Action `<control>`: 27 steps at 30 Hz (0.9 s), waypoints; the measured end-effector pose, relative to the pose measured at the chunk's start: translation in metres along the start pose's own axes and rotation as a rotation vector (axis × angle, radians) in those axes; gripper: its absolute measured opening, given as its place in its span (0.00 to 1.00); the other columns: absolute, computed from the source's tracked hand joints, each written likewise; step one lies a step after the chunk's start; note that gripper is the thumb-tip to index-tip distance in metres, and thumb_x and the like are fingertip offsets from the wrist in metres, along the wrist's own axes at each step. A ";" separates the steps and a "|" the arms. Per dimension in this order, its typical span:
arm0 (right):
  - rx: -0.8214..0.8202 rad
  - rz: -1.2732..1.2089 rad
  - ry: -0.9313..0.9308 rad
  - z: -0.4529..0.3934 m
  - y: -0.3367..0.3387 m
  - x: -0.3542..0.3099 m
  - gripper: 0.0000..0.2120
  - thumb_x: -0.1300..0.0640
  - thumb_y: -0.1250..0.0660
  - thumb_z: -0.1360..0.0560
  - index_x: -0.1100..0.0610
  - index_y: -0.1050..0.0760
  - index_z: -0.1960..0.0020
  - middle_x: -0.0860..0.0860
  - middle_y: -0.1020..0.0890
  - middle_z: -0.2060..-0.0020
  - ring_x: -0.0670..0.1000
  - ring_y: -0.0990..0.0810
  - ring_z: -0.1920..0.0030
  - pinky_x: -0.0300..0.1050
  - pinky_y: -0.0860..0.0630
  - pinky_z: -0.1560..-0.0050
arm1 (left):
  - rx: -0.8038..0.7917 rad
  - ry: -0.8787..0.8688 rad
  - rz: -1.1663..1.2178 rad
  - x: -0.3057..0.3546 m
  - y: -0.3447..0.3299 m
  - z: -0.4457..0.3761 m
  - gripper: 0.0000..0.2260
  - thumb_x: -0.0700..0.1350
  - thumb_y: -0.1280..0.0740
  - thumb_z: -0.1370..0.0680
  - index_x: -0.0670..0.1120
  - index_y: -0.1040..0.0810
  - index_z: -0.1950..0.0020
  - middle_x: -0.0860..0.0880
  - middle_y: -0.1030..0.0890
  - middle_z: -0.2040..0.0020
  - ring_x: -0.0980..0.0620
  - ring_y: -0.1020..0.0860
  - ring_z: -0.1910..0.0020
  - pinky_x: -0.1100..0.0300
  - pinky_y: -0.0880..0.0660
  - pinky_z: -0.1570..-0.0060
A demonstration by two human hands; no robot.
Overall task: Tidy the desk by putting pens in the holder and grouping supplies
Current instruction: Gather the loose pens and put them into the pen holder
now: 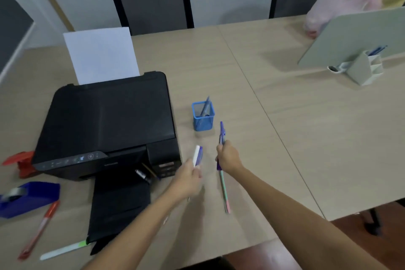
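Fingers of the right hand are closed around a bundle of pens, a purple one pointing up toward the blue mesh holder and pastel ones hanging below the fist. Left hand pinches a white and a purple marker just beside it, tips up. Both hands hover above the tabletop, near the holder, which stands right of the black printer and already has a pen inside. An orange pen, a white highlighter and a blue tape dispenser lie at the left
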State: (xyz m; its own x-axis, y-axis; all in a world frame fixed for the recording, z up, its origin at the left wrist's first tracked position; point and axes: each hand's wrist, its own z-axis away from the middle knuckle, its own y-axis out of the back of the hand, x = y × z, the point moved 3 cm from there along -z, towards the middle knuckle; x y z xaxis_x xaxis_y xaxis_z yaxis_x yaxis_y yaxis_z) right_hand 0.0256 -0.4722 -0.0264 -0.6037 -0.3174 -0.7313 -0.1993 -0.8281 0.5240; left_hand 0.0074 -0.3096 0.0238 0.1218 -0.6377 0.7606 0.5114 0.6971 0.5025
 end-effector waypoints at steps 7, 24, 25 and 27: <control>0.020 -0.525 0.260 -0.048 0.056 -0.084 0.07 0.55 0.51 0.17 0.58 0.39 0.45 0.51 0.20 0.57 0.48 0.25 0.60 0.39 0.28 0.59 | 0.195 -0.060 0.639 0.105 0.080 -0.091 0.10 0.32 0.45 0.19 0.33 0.27 0.42 0.38 0.22 0.41 0.43 0.23 0.38 0.52 0.30 0.33; 0.090 -0.124 0.297 -0.124 0.016 -0.099 0.07 0.62 0.37 0.22 0.65 0.28 0.48 0.57 0.22 0.56 0.53 0.26 0.57 0.35 0.39 0.64 | 0.324 0.102 0.484 0.080 0.046 -0.214 0.13 0.30 0.35 0.24 0.36 0.22 0.40 0.43 0.19 0.39 0.51 0.23 0.45 0.62 0.28 0.46; 0.089 -0.141 0.311 -0.123 0.016 -0.099 0.04 0.63 0.37 0.23 0.64 0.28 0.49 0.56 0.22 0.57 0.53 0.26 0.57 0.35 0.37 0.62 | 0.318 0.100 0.474 0.080 0.045 -0.213 0.12 0.30 0.35 0.24 0.35 0.22 0.41 0.42 0.19 0.41 0.52 0.24 0.47 0.62 0.28 0.46; 0.092 -0.171 0.326 -0.123 0.017 -0.100 0.04 0.65 0.37 0.25 0.61 0.28 0.51 0.57 0.20 0.54 0.57 0.23 0.53 0.43 0.28 0.52 | 0.312 0.091 0.466 0.082 0.046 -0.210 0.13 0.29 0.35 0.24 0.35 0.23 0.41 0.41 0.20 0.42 0.50 0.23 0.45 0.61 0.28 0.44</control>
State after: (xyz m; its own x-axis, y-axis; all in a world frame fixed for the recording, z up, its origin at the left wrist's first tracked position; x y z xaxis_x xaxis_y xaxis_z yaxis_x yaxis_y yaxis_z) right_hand 0.1778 -0.5116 0.0015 -0.2816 -0.3206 -0.9044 -0.3537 -0.8415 0.4084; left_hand 0.2200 -0.3988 0.0230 0.3543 -0.2558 0.8995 0.1120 0.9665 0.2308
